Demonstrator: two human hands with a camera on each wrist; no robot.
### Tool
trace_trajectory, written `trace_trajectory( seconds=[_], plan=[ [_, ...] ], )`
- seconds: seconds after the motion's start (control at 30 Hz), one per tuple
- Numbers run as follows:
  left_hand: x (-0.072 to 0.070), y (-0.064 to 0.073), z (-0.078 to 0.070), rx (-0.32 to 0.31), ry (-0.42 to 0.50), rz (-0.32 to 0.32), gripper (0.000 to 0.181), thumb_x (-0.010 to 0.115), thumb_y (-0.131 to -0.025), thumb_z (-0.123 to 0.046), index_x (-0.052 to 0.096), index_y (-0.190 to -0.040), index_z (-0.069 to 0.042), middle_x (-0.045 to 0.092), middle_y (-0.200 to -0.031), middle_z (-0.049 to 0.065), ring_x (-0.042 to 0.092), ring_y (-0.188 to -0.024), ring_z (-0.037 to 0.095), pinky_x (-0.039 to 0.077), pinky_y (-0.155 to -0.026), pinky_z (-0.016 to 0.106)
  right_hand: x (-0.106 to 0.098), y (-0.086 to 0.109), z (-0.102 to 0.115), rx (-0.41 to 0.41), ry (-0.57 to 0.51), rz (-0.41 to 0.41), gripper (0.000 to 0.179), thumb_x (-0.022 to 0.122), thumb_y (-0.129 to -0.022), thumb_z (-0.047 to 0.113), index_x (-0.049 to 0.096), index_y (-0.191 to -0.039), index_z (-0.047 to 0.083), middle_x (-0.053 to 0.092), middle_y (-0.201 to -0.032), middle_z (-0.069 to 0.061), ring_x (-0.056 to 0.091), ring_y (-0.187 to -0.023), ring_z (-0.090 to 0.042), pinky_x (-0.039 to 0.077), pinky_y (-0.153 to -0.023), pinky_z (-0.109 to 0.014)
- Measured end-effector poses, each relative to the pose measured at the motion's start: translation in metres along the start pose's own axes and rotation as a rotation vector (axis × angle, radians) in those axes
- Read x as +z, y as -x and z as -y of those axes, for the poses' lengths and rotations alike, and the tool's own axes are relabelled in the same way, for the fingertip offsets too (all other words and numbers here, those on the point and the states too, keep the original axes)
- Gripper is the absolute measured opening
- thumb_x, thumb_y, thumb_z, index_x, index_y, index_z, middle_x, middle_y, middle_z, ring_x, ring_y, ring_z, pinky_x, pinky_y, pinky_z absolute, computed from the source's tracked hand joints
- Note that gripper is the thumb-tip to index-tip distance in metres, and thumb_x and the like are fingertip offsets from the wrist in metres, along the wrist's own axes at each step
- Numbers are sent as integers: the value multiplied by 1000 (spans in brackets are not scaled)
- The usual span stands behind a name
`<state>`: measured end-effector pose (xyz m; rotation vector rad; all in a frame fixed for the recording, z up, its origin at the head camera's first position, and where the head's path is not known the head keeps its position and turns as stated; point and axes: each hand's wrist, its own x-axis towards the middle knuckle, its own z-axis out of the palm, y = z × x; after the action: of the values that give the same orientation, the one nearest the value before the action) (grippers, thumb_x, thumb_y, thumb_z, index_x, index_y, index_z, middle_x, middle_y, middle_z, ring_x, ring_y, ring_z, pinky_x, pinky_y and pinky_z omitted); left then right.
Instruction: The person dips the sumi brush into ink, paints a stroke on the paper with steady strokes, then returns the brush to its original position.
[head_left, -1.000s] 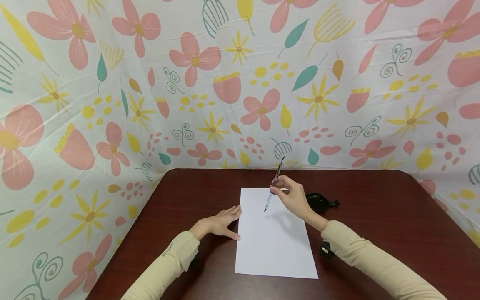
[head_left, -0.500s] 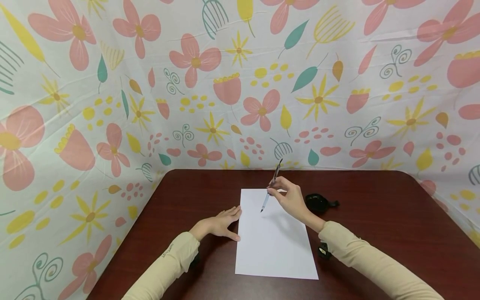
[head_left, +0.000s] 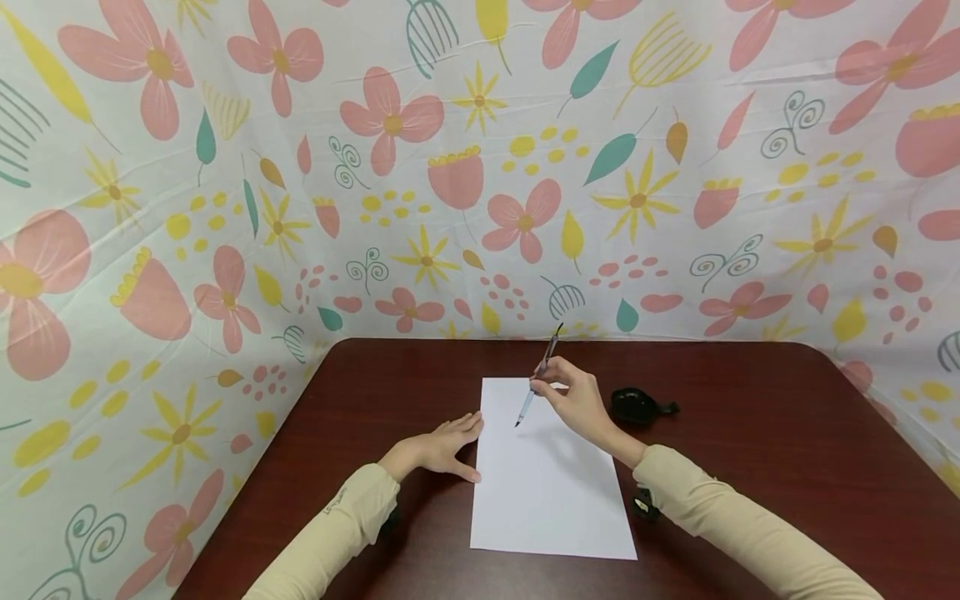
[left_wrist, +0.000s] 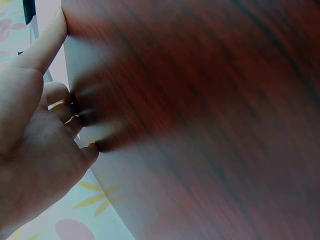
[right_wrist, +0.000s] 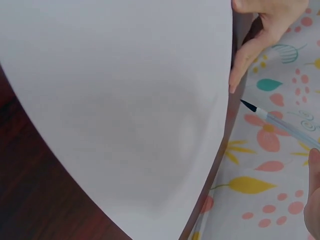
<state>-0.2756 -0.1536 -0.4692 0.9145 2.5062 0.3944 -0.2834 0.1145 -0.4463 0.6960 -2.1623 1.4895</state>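
Note:
My right hand point(head_left: 579, 400) pinches a brush pen point(head_left: 526, 406) between thumb and fingers. Its barrel is pale and see-through at the lower part, with a black brush tip pointing down close over the paper; its dark upper end curves at the top. In the right wrist view the black tip and white collar of the brush pen point(right_wrist: 287, 125) show clearly. A white sheet of paper point(head_left: 551, 500) lies lengthwise on the table, with no marks visible. At the sheet's left edge rests my left hand point(head_left: 438, 446), fingers and thumb spread, their tips at the border.
The table point(head_left: 405, 375) is dark reddish wood. A small black dish with a short handle point(head_left: 636, 406) stands right of the sheet, beyond the right forearm. Small dark devices sit under both wrists. A flower-print curtain point(head_left: 525, 167) hangs behind the table and along its left side.
My right hand has moved slightly left with the brush pen, its tip shifting left above the upper part of the sheet. The left hand and the paper have stayed in place.

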Motion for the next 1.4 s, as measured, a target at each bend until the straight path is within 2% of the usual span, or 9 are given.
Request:
trace_trajectory(
  seconds=[0.23, 0.53, 0.77, 0.83, 0.87, 1.1, 1.4],
  plan=[
    [-1, 0, -1, -1, -8, 0, 97, 68, -88, -43, 12, -154, -1, 3, -164, 14, 2, -152, 30, 13, -120, 53, 4, 3, 0, 33, -4, -7, 14, 72, -85, 8, 65, -98, 7, 75, -92, -6, 72, -89, -14, 58, -71, -25],
    [0, -1, -2, -20, -12, -4, 97, 69, -87, -44, 15, -154, -2, 4, -164, 12, 5, -152, 28, 14, -120, 50, 9, 5, 3, 33, -38, 14, 14, 70, -85, 3, 63, -97, 2, 73, -94, -14, 72, -91, -29, 58, -73, -27],
    [-1, -2, -2, -44, -4, -15, 98, 71, -85, -45, 15, -155, -3, 6, -164, 10, 8, -152, 28, 17, -120, 50, 7, 6, 35, 21, 12, 18, 14, 68, -85, -5, 61, -97, -8, 72, -93, -22, 71, -90, -36, 58, -72, -27],
    [-1, -2, -3, -45, -3, -16, 98, 71, -85, -45, 16, -155, -3, 6, -164, 10, 8, -151, 28, 17, -119, 50, 7, 7, 36, 23, 17, 13, 14, 68, -85, -4, 61, -97, -8, 72, -93, -21, 71, -90, -36, 58, -71, -27],
    [0, -1, -3, -47, -3, -17, 98, 71, -85, -45, 16, -155, -3, 7, -164, 10, 8, -151, 28, 18, -119, 50, 8, 7, 36, 23, 21, 9, 14, 68, -85, -4, 61, -97, -8, 72, -92, -21, 71, -89, -35, 58, -71, -28],
    [1, -2, -3, -47, 1, -20, 99, 71, -85, -46, 16, -155, -3, 7, -164, 10, 8, -151, 29, 18, -119, 50, 18, 8, -4, 63, -1, -2, 16, 71, -85, 3, 63, -98, 0, 74, -93, -15, 72, -90, -29, 58, -70, -26],
    [1, -2, -1, -36, 5, -25, 98, 71, -85, -44, 16, -155, -2, 6, -164, 10, 8, -152, 28, 17, -119, 51, 17, 9, -4, 63, 23, 10, 13, 72, -85, 4, 61, -93, 4, 74, -90, -12, 73, -87, -25, 57, -69, -20]
  ],
)
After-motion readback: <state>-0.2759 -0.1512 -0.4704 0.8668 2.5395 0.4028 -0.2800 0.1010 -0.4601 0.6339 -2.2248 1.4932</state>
